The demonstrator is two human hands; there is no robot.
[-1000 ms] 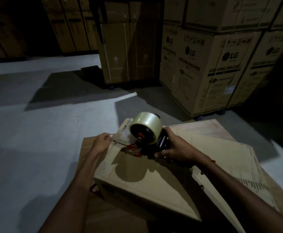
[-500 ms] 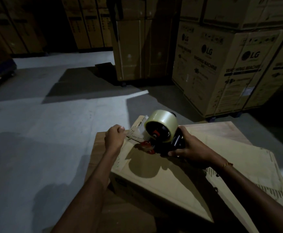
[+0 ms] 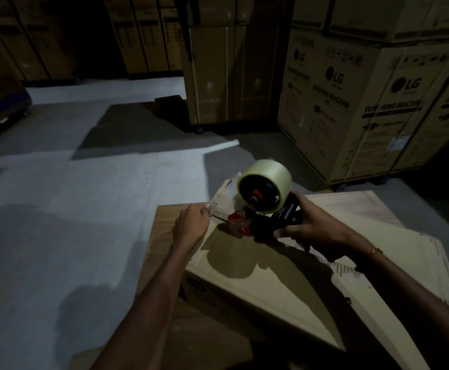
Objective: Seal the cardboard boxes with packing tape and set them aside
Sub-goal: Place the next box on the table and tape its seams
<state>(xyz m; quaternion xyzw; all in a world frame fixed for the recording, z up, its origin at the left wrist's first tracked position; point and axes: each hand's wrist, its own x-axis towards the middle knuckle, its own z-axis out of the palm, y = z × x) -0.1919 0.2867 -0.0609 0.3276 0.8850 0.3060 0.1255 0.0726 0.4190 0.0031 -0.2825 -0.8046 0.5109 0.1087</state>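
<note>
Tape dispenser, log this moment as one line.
right hand grips tape dispenser | left hand pinches tape end | cardboard box flaps closed

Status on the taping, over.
Right hand grips tape dispenser on the box top. Left hand pinches tape end at box corner. Nothing in the way.

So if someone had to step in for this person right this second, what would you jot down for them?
Right hand: grips the tape dispenser, set on the far end of the flat cardboard box.
Left hand: pinches the loose tape end at the box's far left corner.
Box lies on the wooden table.
Done: tape started at the far end.
Left: run the tape along the seam, cut it, set the box aside.
</note>
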